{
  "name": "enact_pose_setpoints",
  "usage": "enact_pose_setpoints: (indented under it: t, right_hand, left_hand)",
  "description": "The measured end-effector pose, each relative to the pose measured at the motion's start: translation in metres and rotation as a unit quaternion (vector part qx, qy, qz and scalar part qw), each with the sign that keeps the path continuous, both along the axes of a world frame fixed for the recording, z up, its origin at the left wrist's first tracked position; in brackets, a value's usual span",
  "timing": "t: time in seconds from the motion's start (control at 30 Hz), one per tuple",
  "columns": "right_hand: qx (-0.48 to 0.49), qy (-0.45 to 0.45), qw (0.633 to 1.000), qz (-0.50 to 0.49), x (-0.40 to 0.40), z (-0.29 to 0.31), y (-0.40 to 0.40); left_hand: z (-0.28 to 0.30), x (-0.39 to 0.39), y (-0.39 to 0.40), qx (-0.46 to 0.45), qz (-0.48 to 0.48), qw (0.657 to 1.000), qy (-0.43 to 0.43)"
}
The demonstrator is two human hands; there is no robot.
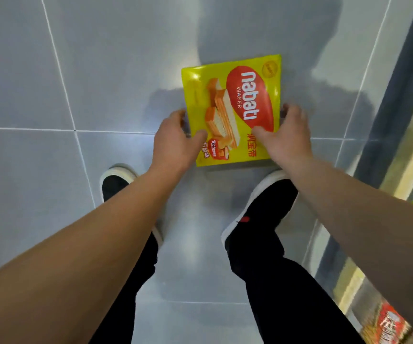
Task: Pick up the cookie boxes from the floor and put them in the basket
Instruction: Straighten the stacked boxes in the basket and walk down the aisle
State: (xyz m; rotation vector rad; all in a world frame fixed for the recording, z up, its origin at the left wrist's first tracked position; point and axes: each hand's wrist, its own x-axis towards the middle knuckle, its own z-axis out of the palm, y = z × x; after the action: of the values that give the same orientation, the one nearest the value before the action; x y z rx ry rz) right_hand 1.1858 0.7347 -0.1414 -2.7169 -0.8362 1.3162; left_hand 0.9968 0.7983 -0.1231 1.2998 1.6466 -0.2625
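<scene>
Yellow box (232, 110) with a red oval logo and wafer picture sits above the grey tiled floor (51, 95), held at both side edges. The left hand (175, 142) grips its 9 o'clock edge, thumb on the face; the right hand (284, 135) grips the 3 o'clock edge likewise. Black shoes (262, 207) stand at 6 o'clock of the box. Whether the box touches the floor I cannot tell.

One yellow wafer box (232, 110), two hands on it, left (175, 142) and right (284, 137), two black shoes (262, 207), and one red package (389, 326) at the lower right edge.
</scene>
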Motion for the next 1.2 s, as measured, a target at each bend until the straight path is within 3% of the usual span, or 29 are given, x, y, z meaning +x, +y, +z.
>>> enact_pose_setpoints:
  t: [0.17, 0.33, 0.5, 0.77, 0.9, 1.03, 1.2]
  right_hand:
    - [0.027, 0.015, 0.997, -0.077, -0.008, -0.031, -0.006]
    - [0.005, 0.075, 0.982, -0.174, -0.011, 0.012, -0.020]
    - [0.009, 0.170, 0.938, -0.303, -0.014, 0.125, -0.011]
    - [0.052, 0.309, 0.894, -0.320, -0.012, 0.362, -0.007]
    - [0.131, 0.226, 0.932, -0.251, -0.027, 0.492, -0.016]
    - [0.167, 0.136, 0.965, -0.153, -0.039, 0.587, -0.019]
    - [0.155, 0.102, 0.975, -0.121, -0.071, 0.685, -0.058]
  left_hand:
    - [-0.033, 0.005, -0.011, 0.015, -0.007, 1.000, -0.002]
    - [0.012, -0.004, -0.018, -0.005, 0.015, 0.999, -0.036]
    - [0.127, -0.027, 0.001, -0.009, 0.042, 0.998, -0.052]
    - [0.345, -0.051, 0.024, -0.027, 0.022, 0.996, -0.087]
    - [0.456, -0.065, 0.043, 0.025, -0.050, 0.994, -0.097]
    - [0.539, -0.058, 0.064, 0.119, -0.204, 0.965, -0.114]
    - [0.626, -0.062, 0.040, 0.062, -0.309, 0.927, -0.201]
